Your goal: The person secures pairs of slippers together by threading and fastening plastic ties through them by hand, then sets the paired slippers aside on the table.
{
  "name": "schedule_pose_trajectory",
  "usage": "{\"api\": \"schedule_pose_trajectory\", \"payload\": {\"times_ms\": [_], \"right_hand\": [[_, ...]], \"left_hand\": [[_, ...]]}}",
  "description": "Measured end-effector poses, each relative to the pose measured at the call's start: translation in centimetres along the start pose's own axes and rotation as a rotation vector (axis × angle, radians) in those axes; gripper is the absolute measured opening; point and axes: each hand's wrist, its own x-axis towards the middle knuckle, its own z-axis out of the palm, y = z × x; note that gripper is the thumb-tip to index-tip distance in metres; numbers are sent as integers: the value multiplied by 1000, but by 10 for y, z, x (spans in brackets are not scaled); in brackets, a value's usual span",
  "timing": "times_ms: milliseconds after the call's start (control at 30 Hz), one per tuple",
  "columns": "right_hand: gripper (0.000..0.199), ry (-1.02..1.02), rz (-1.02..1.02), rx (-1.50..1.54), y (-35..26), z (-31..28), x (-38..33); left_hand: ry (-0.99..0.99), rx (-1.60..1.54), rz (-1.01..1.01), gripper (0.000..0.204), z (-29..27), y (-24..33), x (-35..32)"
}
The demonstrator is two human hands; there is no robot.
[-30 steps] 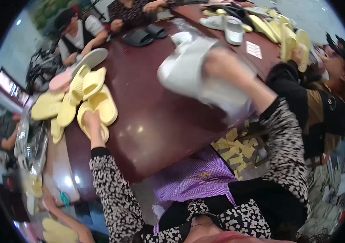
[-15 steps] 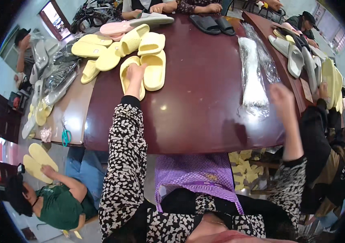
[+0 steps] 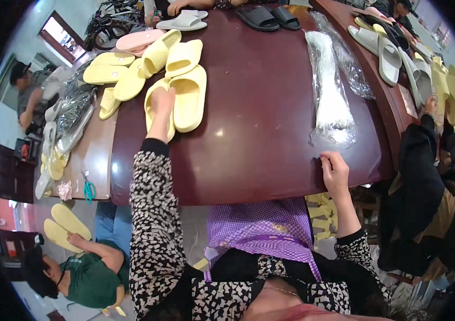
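I have my left hand [image 3: 162, 102] stretched out over the dark red tabletop [image 3: 254, 107], its grip closing on a pale yellow slipper [image 3: 155, 109] that lies just beside its partner [image 3: 190, 96]. My right hand [image 3: 335, 170] rests at the near edge with fingers curled and empty, touching the corner of a clear plastic bag with a white slipper inside [image 3: 330, 91]. I judge one pair bagged. More loose yellow slippers [image 3: 131, 69] wait behind.

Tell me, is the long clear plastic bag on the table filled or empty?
Filled. The clear plastic bag lies flat on the dark table with something white inside; what it is, cannot tell. The right hand rests near its lower end.
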Motion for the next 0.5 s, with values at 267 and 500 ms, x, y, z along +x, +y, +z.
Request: {"api": "schedule_pose_trajectory", "payload": {"times_ms": [267, 500], "right_hand": [[10, 71, 21, 34, 13, -13, 2], [10, 114, 106, 125, 10, -15, 9]], "left_hand": [[-242, 11, 127, 45, -68, 7, -95], [-275, -415, 233, 38, -56, 60, -142]]}}
